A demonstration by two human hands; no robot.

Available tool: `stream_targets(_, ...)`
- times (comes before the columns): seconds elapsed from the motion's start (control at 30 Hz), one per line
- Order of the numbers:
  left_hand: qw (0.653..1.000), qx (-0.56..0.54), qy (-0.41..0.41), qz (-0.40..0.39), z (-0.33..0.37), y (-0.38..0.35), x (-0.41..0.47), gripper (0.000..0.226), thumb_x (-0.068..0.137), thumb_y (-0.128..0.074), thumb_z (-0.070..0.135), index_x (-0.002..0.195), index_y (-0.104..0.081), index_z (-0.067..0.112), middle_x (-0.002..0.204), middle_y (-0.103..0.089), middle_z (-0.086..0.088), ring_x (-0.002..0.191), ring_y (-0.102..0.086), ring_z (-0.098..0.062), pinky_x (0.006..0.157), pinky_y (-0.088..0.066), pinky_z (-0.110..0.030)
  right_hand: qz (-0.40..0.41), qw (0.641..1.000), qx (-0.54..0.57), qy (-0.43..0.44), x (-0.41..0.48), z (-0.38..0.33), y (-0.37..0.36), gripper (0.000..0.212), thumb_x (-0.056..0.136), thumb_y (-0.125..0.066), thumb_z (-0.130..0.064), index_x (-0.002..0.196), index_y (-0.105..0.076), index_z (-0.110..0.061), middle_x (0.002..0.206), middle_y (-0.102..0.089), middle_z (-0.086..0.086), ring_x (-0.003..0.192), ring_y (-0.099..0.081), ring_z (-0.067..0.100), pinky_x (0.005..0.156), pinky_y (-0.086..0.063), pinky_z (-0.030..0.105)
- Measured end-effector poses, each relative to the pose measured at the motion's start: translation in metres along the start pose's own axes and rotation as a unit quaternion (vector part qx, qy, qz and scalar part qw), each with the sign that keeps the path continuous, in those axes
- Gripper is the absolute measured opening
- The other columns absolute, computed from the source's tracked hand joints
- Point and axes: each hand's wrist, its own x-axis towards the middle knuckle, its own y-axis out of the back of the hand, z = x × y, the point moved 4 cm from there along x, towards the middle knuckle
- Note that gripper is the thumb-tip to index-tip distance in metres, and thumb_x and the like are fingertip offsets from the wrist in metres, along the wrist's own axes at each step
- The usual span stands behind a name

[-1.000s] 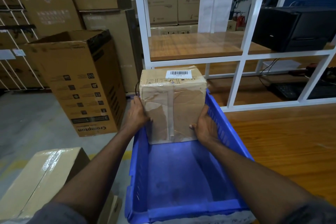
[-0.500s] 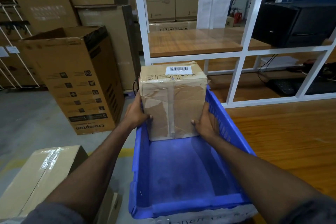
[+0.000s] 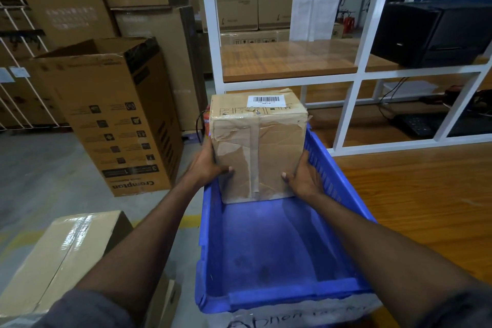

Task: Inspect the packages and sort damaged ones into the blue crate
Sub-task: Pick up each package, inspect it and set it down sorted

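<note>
Firmly, the left hand (image 3: 205,168) and right hand (image 3: 303,178) clasp the crumpled, taped cardboard package (image 3: 258,146) by its sides, thumbs on its near face. It stands upright at the far end of the blue crate (image 3: 332,168), barcode label (image 3: 267,100) on top.

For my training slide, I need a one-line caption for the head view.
Left hand and right hand hold a crumpled taped package upright at the blue crate's far end.
</note>
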Motion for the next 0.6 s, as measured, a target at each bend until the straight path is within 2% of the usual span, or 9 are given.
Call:
stream_targets(0.1, 1.0, -0.022, 0.011, -0.01, 0.003, -0.003, -0.005, 0.09, 0.079, -0.086, 0.007, 0.152, -0.035, 0.018, 0.15, -0.05, -0.006, 0.14, -0.047, -0.027, 0.111, -0.046, -0.043, -0.001, 1.0, 0.011, -0.022, 0.004, 0.0, -0.001, 0.109, 0.081, -0.085, -0.04, 0.159, -0.012, -0.021, 0.153, -0.038, 0.013, 0.139, -0.043, 0.036, 0.11, -0.045, 0.053)
stream_targets(0.2, 0.994, -0.088, 0.059, -0.021, 0.003, -0.003, -0.013, 0.076, 0.087, -0.077, 0.003, 0.151, -0.039, 0.018, 0.148, -0.052, -0.007, 0.134, -0.05, -0.024, 0.101, -0.045, -0.035, -0.009, 0.998, 0.026, -0.053, 0.002, -0.009, 0.004, 0.125, 0.077, -0.088, -0.037, 0.162, 0.001, -0.017, 0.161, -0.031, 0.015, 0.147, -0.035, 0.038, 0.117, -0.038, 0.054)
stream_targets(0.33, 0.989, -0.124, 0.073, -0.017, 0.006, 0.001, -0.027, 0.073, 0.094, -0.074, 0.015, 0.156, -0.036, 0.022, 0.155, -0.045, -0.007, 0.141, -0.045, -0.029, 0.111, -0.042, -0.046, -0.005, 0.995, 0.052, -0.09, -0.004, -0.022, 0.013, 0.129, 0.079, -0.088, -0.034, 0.164, 0.009, -0.018, 0.167, -0.021, 0.013, 0.152, -0.027, 0.036, 0.121, -0.032, 0.052)
stream_targets(0.5, 0.991, -0.116, 0.064, -0.016, 0.012, 0.005, -0.045, 0.081, 0.095, -0.074, 0.02, 0.161, -0.028, 0.02, 0.165, -0.031, -0.007, 0.149, -0.035, -0.03, 0.115, -0.038, -0.046, -0.005, 0.992, 0.09, -0.091, -0.018, -0.039, 0.019, 0.125, 0.079, -0.087, -0.03, 0.163, 0.004, -0.017, 0.162, -0.031, 0.013, 0.145, -0.038, 0.035, 0.115, -0.041, 0.052)
stream_targets(0.6, 0.991, -0.126, 0.054, -0.013, 0.016, 0.006, -0.058, 0.076, 0.097, -0.07, 0.014, 0.161, -0.028, 0.019, 0.164, -0.034, -0.008, 0.148, -0.036, -0.028, 0.113, -0.039, -0.043, -0.019, 0.989, 0.113, -0.092, -0.032, -0.047, 0.019, 0.123, 0.075, -0.088, -0.03, 0.161, 0.0, -0.023, 0.154, -0.04, 0.013, 0.137, -0.047, 0.034, 0.11, -0.047, 0.052)
